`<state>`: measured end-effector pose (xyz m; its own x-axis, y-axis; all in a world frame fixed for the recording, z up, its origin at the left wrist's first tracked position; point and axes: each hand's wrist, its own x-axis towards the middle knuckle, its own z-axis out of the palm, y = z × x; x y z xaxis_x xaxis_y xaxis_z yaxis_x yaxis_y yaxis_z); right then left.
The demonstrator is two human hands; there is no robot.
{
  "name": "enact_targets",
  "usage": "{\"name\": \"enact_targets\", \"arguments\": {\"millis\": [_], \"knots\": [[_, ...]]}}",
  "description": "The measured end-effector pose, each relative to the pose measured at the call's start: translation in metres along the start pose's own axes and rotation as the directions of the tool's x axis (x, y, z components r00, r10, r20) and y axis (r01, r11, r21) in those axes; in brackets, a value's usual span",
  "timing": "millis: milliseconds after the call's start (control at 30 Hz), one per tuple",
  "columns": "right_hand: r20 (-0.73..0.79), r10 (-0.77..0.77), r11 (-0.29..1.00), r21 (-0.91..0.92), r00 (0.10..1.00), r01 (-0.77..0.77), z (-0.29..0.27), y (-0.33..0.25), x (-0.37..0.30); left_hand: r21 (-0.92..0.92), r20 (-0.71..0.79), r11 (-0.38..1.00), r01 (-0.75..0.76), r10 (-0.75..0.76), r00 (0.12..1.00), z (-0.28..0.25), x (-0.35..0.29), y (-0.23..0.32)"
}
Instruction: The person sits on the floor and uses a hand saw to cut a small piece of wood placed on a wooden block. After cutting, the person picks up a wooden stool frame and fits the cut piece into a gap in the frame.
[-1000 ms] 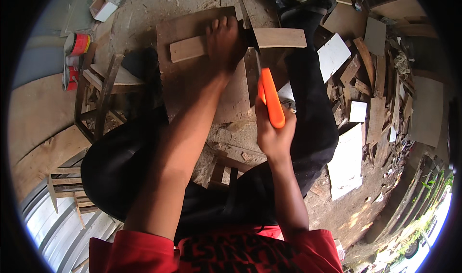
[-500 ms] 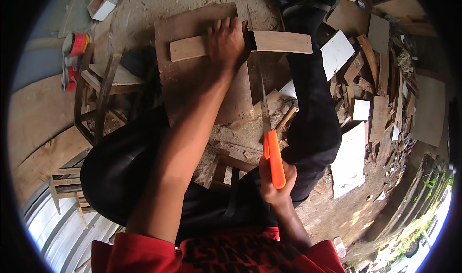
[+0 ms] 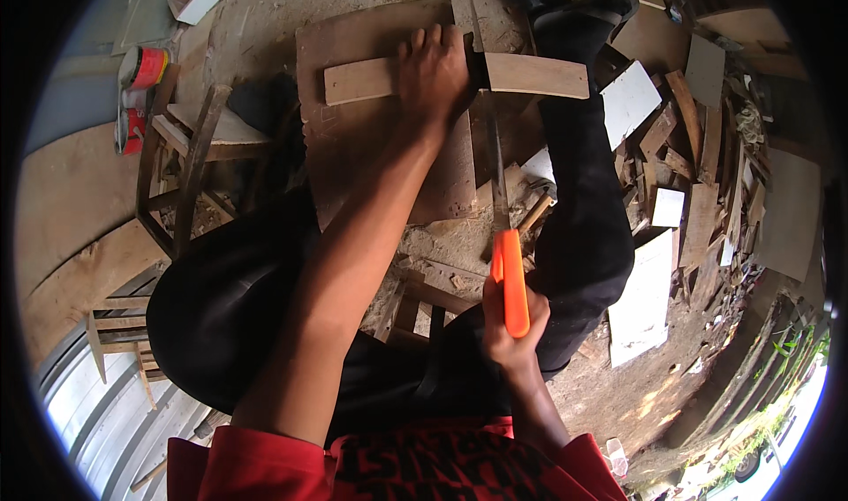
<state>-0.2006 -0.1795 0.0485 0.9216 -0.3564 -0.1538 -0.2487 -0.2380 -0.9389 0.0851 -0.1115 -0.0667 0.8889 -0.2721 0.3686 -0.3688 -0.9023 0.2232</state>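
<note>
A pale wooden strip (image 3: 539, 75) lies crosswise on a larger brown board (image 3: 380, 174), its right part sticking out past the board's edge. My left hand (image 3: 435, 73) is on the strip, pressing it down with fingers curled over its far edge. Just right of that hand, a handsaw (image 3: 495, 152) crosses the strip, its thin blade pointing away from me. A dark patch shows on the strip next to the blade. My right hand (image 3: 516, 329) is wrapped round the saw's orange handle, nearer to me. What supports the board from below is hidden.
My black-trousered right leg (image 3: 579, 210) stands close to the saw. Wood offcuts (image 3: 702, 223) and white panels (image 3: 640, 298) litter the ground at right. To the left are a wooden frame (image 3: 199, 165) and red cans (image 3: 146, 68). A wooden stick-like handle (image 3: 535, 211) lies by the blade.
The saw and my right hand have moved slightly forward, away from me. My left hand keeps its hold on the strip. The whole view has shifted a little.
</note>
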Motion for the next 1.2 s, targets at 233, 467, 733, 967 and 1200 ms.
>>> {"name": "enact_targets", "arguments": {"millis": [233,467,733,967,1200], "knots": [[-0.058,0.034,0.987,0.157,0.998,-0.024,0.018,-0.005,0.088,-0.075,-0.041,0.997,-0.030,0.027,0.999,-0.015,-0.001,0.012],[-0.068,-0.012,0.994,0.107,0.998,0.019,0.039,-0.009,0.108,-0.100,-0.020,0.995,-0.001,-0.001,1.000,-0.011,-0.001,0.013],[-0.043,-0.011,0.996,0.093,0.999,0.014,-0.004,0.015,-0.036,-0.115,-0.113,0.993,-0.020,0.007,0.994,0.000,0.002,0.008],[-0.092,0.044,0.982,0.185,0.995,-0.027,0.032,-0.005,0.094,-0.120,-0.071,0.988,-0.096,0.088,0.994,-0.012,-0.001,0.009],[0.010,0.055,0.996,0.075,0.998,-0.056,0.013,0.020,0.000,0.015,-0.112,0.998,-0.061,0.062,0.992,0.011,0.000,0.001]]}}
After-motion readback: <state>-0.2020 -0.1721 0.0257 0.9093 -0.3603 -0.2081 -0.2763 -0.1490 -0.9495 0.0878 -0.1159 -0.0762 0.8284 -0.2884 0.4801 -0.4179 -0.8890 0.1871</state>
